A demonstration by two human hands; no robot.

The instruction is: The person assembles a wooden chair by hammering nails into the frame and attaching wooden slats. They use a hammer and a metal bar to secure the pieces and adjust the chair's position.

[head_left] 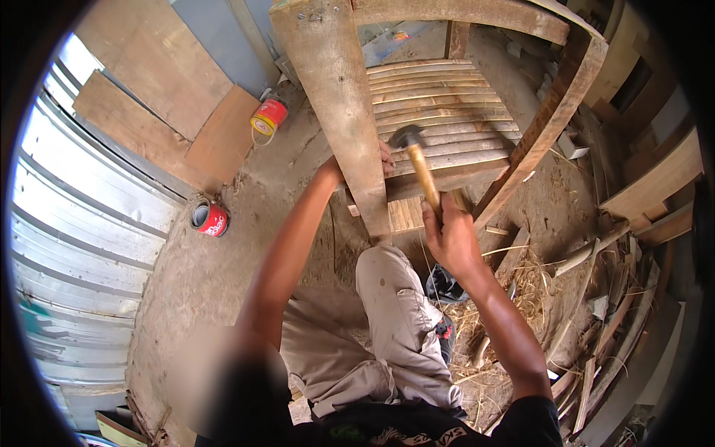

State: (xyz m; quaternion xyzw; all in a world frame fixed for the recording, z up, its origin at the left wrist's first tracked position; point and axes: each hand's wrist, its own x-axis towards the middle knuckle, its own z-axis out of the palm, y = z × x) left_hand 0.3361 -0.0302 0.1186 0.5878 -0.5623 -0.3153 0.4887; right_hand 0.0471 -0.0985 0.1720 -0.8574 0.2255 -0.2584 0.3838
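My right hand [456,237] is wrapped round the wooden handle of a hammer [423,173]. Its dark metal head is over the front edge of a bamboo slat panel [439,100], close to my left fingers. My left hand [387,158] reaches behind a broad wooden post [339,89], which hides most of it. Only its bent fingertips show, at the panel's edge beside the hammer head; whatever they pinch is too small to make out. The slats lie side by side within a wooden frame [547,123], above a front crosspiece [454,177].
Two red cans [269,115] [211,219] stand on the dirt floor at left, near leaning plywood boards [149,67] and a corrugated metal wall [89,246]. Straw-like shavings [532,313] and scrap wood [618,320] lie at right. A dark bag [445,284] is beside my knee.
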